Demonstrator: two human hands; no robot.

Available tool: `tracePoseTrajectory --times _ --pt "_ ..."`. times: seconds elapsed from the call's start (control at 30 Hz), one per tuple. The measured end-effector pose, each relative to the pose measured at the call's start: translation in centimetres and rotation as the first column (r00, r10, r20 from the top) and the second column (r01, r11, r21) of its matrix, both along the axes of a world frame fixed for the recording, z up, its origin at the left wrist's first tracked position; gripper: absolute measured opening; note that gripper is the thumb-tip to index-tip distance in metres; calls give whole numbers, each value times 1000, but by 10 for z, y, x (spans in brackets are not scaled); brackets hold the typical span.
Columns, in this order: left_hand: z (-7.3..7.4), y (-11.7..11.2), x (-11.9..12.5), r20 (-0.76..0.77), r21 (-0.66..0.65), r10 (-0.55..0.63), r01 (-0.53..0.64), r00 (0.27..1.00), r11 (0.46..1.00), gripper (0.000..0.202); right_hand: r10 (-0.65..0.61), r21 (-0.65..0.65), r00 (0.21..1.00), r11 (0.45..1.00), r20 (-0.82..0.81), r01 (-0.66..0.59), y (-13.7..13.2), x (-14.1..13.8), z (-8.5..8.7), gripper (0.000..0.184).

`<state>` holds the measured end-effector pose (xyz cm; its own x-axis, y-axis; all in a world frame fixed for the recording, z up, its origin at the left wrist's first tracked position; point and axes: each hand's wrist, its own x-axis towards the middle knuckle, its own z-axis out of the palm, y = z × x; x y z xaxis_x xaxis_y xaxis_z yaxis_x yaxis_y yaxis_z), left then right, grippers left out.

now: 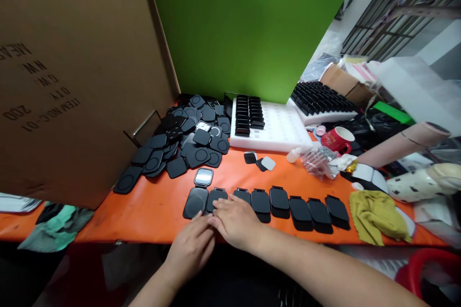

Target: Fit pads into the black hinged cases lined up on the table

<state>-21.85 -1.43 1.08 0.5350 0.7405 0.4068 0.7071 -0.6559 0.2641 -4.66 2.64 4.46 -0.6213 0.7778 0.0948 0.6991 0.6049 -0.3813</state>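
Both of my hands meet at the near edge of the orange table, by a row of black folding charger pads. My right hand [236, 220] lies with its fingers over a folded black pad [216, 195], touching its top. My left hand [190, 247] is closed, its fingers bent together at the near edge of that pad and the one beside it; anything in them is hidden. Left of the covered pad lies an unfolded charger pad [196, 202], its hinged flap [203, 177] raised away with a shiny, pale face. Several folded pads [279, 201] continue the row to the right.
A heap of black pads [198, 156] lies behind, beside a large carton [72, 81]. A white foam tray [277, 124] holds upright black pieces. Loose black and white squares [267, 163], a red mug [336, 139] and a yellow cloth [376, 216] are to the right.
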Motion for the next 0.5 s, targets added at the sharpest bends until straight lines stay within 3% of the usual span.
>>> tracePoseTrajectory --times 0.1,0.2,0.3,0.4,0.5 --pt "1 -6 -22 29 49 18 -19 999 999 27 -15 -84 999 996 51 19 11 -1 2 40" --pt "-1 4 -38 -21 31 132 -132 991 991 30 -73 -207 990 974 120 97 49 -9 13 42" --pt "-8 19 -42 -78 -18 186 -188 979 982 34 -162 -232 973 952 167 198 90 -25 19 35" --pt "-15 26 -41 -81 -54 186 -191 979 980 32 -202 -251 958 935 204 250 114 -45 16 53" --pt "-18 24 -42 -83 -73 175 -181 981 981 32 -236 -271 939 914 250 301 120 -62 13 71"
